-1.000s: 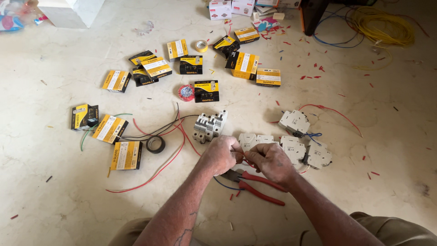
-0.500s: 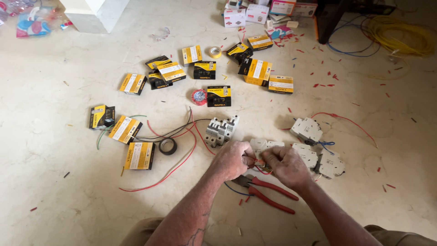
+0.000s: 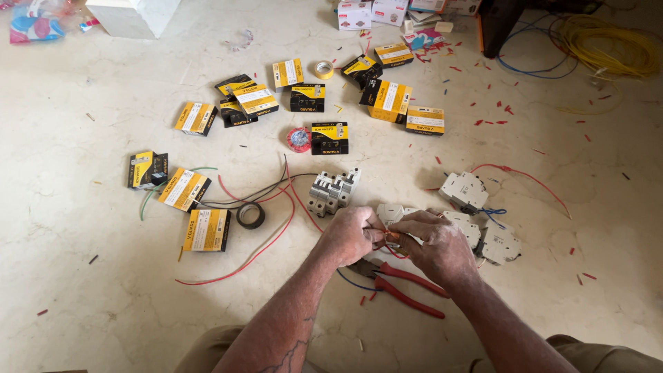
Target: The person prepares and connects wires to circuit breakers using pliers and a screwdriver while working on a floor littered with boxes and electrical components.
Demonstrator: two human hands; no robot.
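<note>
In the head view, both hands meet just below the middle of the frame, over a pale stone floor (image 3: 103, 290). The left hand (image 3: 353, 236) is curled, its fingertips pinching the end of a short red wire (image 3: 391, 238); the right hand (image 3: 436, 243) closes on the same wire from the other side, thumb and forefinger pressed against it. The wire sits between the two sets of fingertips, right at the centre of the grip, and most of it is hidden by the fingers.

Directly below the hands lie red-handled pliers (image 3: 404, 280), untouched on the floor. Just above the left hand stands a grey block of circuit breakers (image 3: 333, 192); several white breakers (image 3: 464, 190) lie to the right of the right hand. A roll of black tape (image 3: 250, 215) rests left of centre amid loose red and black wires (image 3: 266, 207). Yellow-and-black boxes (image 3: 387, 97) are scattered across the upper middle, and a yellow cable coil (image 3: 608, 48) fills the upper right corner.

Compared with half a second ago, the hands keep the same pinch and the same spot beside the breakers. The whole scene has slid slightly left and down in the frame, so the camera has shifted; the pliers, tape and boxes lie as before.
</note>
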